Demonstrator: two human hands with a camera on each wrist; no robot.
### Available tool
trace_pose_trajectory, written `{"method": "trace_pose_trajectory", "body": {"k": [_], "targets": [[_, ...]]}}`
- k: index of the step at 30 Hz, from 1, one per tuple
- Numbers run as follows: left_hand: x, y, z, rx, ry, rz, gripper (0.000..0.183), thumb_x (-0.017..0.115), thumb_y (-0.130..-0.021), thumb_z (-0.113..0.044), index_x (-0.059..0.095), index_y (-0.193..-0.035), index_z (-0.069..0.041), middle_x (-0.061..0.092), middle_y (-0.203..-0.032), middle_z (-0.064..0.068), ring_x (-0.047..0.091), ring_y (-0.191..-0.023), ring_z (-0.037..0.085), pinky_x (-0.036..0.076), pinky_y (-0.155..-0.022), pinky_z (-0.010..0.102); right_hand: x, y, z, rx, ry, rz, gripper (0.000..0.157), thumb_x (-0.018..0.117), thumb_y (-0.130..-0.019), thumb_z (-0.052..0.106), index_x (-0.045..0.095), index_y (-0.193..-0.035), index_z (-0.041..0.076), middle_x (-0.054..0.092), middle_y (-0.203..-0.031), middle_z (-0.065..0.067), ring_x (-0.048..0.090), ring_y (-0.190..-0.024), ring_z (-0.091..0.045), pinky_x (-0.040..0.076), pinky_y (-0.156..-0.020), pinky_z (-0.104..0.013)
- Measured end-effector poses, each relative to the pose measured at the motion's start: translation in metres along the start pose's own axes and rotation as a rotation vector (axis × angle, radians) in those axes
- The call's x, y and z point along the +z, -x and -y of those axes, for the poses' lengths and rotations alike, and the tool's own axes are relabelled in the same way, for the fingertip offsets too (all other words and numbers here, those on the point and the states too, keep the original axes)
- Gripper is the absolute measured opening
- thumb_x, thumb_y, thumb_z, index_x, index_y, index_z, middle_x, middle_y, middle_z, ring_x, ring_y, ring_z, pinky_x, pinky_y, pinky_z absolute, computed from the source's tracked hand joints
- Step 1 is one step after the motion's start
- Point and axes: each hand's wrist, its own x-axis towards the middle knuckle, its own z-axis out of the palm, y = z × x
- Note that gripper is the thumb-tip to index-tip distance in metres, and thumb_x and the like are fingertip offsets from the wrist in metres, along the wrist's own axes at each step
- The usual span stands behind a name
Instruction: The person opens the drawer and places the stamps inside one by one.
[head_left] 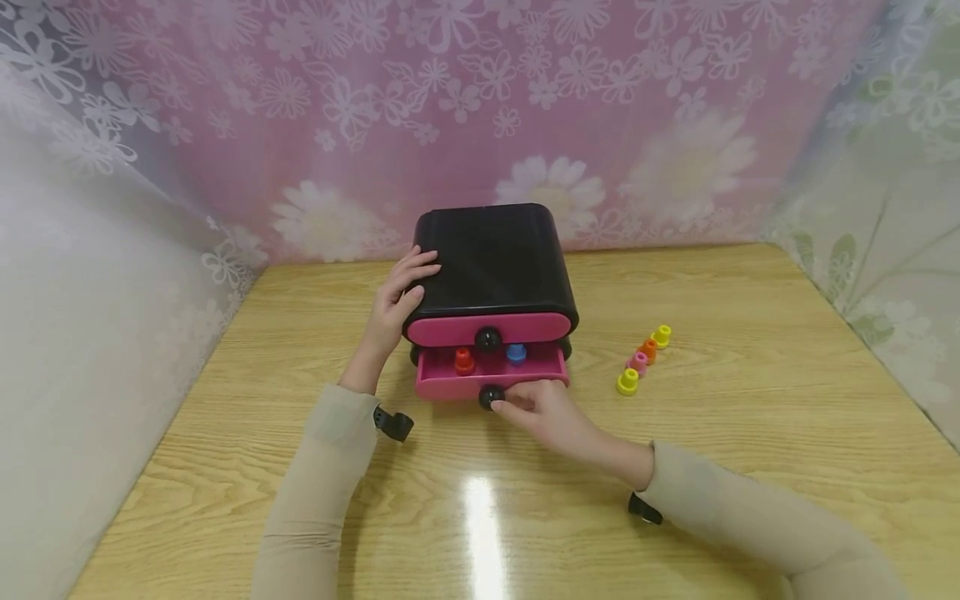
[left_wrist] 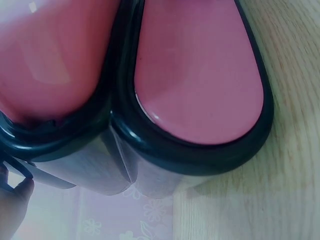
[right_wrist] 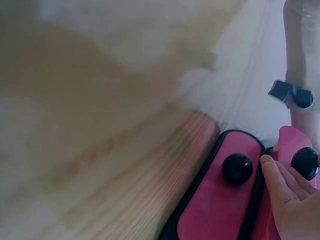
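A small black drawer unit (head_left: pixel 487 258) with pink fronts stands on the table. My left hand (head_left: pixel 397 296) rests on its top left edge, fingers extended over the top. My right hand (head_left: pixel 551 417) pinches the round black knob (head_left: pixel 491 397) of a pink drawer (head_left: pixel 442 388), which is pulled out. Inside that drawer are a red stepped plastic piece (head_left: pixel 464 361) and a blue one (head_left: pixel 516 353). The pink drawer above, with its own black knob (head_left: pixel 488 339), is closed. Below the pulled-out drawer, the right wrist view shows another closed pink front (right_wrist: pixel 215 200).
Right of the unit, several small stepped plastic pieces stand in a slanting row: a yellow piece (head_left: pixel 627 382), a pink piece (head_left: pixel 637 363), an orange piece (head_left: pixel 648 351) and another yellow one (head_left: pixel 662 337). A flowered curtain (head_left: pixel 450 125) hangs behind the wooden table (head_left: pixel 225 467).
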Motion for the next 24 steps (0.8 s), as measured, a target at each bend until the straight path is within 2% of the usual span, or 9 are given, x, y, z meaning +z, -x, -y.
{"method": "trace_pose_trajectory", "body": {"k": [4, 8, 10, 18, 23, 24], "targets": [[0.0, 0.0, 0.0, 0.003, -0.007, 0.007, 0.037, 0.041, -0.089, -0.009, 0.047, -0.105, 0.024, 0.037, -0.119, 0.042, 0.017, -0.121, 0.052, 0.013, -0.104, 0.044, -0.001, -0.006, -0.003, -0.006, 0.028, -0.026, 0.023, 0.059, -0.084, 0.024, 0.067, -0.076, 0.004, 0.055, -0.06, 0.004, 0.042, -0.054, -0.004, 0.036, -0.047, -0.019], [0.0, 0.0, 0.001, 0.002, -0.008, 0.009, 0.039, 0.041, -0.089, -0.01, 0.046, -0.105, 0.025, 0.036, -0.119, 0.041, 0.016, -0.122, 0.052, 0.013, -0.104, 0.044, -0.002, -0.012, -0.006, -0.012, 0.045, -0.047, 0.024, 0.06, -0.083, 0.023, 0.064, -0.069, 0.004, 0.042, -0.053, 0.009, 0.033, -0.048, -0.003, 0.027, -0.044, -0.02], [0.0, 0.001, 0.002, 0.0, -0.007, 0.005, 0.042, 0.042, -0.091, -0.015, 0.046, -0.105, 0.025, 0.037, -0.119, 0.041, 0.017, -0.122, 0.051, 0.014, -0.104, 0.043, -0.002, -0.015, -0.007, -0.011, 0.046, -0.055, 0.023, 0.061, -0.083, 0.022, 0.064, -0.069, 0.004, 0.043, -0.053, 0.01, 0.033, -0.047, -0.003, 0.028, -0.044, -0.02], [-0.005, 0.006, 0.03, 0.008, -0.01, 0.002, 0.056, 0.045, -0.091, -0.035, 0.051, -0.109, 0.018, 0.041, -0.123, 0.033, 0.02, -0.126, 0.041, 0.014, -0.105, 0.042, -0.006, -0.023, -0.007, 0.017, 0.063, -0.077, 0.021, 0.062, -0.082, 0.022, 0.067, -0.073, 0.004, 0.06, -0.061, 0.002, 0.043, -0.053, -0.007, 0.037, -0.048, -0.021], [-0.005, 0.006, 0.032, -0.008, -0.026, -0.006, 0.062, 0.044, -0.089, -0.042, 0.052, -0.109, 0.016, 0.042, -0.124, 0.03, 0.021, -0.127, 0.038, 0.015, -0.105, 0.04, -0.008, -0.028, -0.01, 0.037, 0.078, -0.074, 0.021, 0.061, -0.082, 0.023, 0.068, -0.076, 0.005, 0.062, -0.065, 0.002, 0.048, -0.057, -0.008, 0.041, -0.052, -0.023], [-0.004, 0.005, 0.028, -0.005, -0.021, -0.005, 0.061, 0.044, -0.09, -0.04, 0.051, -0.109, 0.017, 0.041, -0.123, 0.032, 0.02, -0.126, 0.04, 0.014, -0.105, 0.041, -0.008, -0.029, -0.01, 0.042, 0.077, -0.072, 0.02, 0.061, -0.082, 0.022, 0.068, -0.076, 0.005, 0.062, -0.066, 0.002, 0.049, -0.058, -0.008, 0.042, -0.053, -0.024]]}}
